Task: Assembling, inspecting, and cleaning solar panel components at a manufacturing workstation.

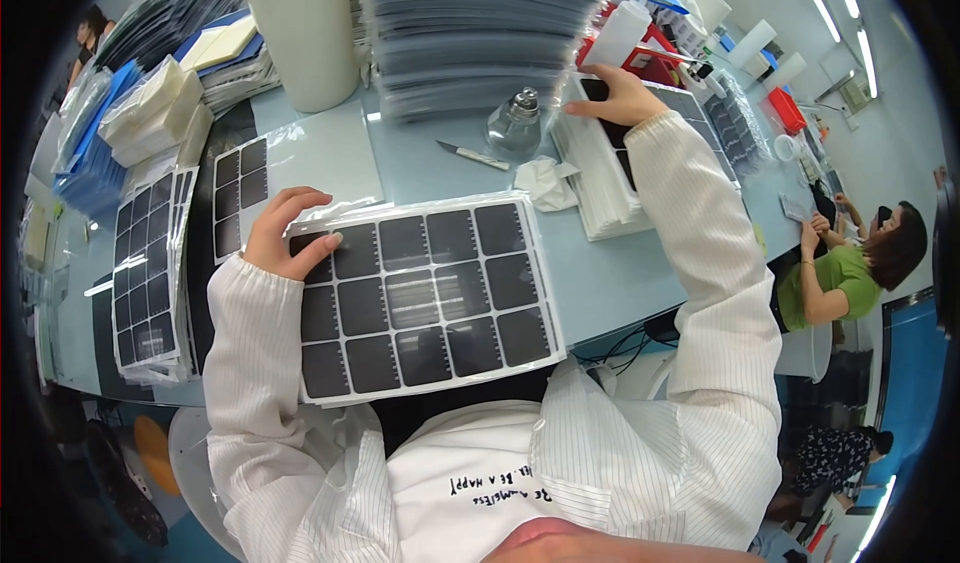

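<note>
In front of me lies a stack of clear-covered sheets (415, 293) with rows of black squares. My left hand (280, 233) is at its far left corner, thumb on a black square and fingers apart. My right hand (625, 98) reaches over a second pile of white-edged sheets (603, 188) at the right, touching its far end. Its fingers are spread, and I see nothing gripped in them. Between the piles are a crumpled white tissue (547, 183), a craft knife (472, 154) and a glass pump bottle (516, 125).
A tall stack of plastic-wrapped sheets (480, 38) and a white cylinder (300, 33) stand at the back. More black-square sheets (150, 263) lie at the left. A white squeeze bottle (620, 33) stands by red bins. A person in green (845, 273) works at the far right.
</note>
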The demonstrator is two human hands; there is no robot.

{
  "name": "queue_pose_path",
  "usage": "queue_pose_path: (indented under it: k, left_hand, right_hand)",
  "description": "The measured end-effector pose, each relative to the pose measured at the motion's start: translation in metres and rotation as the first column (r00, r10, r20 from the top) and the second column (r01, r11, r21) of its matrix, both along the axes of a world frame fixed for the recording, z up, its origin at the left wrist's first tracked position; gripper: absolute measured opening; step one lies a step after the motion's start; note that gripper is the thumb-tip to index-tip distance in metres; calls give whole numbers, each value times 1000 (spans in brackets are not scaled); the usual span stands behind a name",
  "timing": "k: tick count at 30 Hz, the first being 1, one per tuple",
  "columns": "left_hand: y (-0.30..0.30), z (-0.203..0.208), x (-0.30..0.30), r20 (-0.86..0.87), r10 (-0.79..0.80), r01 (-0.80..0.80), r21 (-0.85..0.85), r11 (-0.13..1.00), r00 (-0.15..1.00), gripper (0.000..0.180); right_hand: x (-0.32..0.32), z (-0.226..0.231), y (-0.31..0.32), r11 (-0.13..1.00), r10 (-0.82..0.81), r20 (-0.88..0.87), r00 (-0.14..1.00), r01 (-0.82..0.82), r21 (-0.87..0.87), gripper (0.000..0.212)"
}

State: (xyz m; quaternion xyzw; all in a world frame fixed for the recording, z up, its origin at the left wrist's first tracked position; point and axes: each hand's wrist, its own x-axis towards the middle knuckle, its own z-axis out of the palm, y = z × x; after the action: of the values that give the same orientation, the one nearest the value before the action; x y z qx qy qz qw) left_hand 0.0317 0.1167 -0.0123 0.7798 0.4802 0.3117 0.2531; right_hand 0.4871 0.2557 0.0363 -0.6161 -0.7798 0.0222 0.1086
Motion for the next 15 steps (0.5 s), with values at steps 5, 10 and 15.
queue_pose_path:
  k: [5,10,15]
  left_hand:
    - [-7,-4,-8,-1,31,-31,-67,997,1000,37]
    - [-8,-5,-6,-14,10,-11,-75,997,1000,33]
    - [-9,-5,-1,-34,37,-38,-35,999,999,33]
  right_hand:
    - [3,0,-1,995,-45,-116,992,35,-91,70]
    - [5,-4,-3,995,-81,-158,984,71,-66,64]
    - [-11,1,-21,964,70,149,986,-105,243,52]
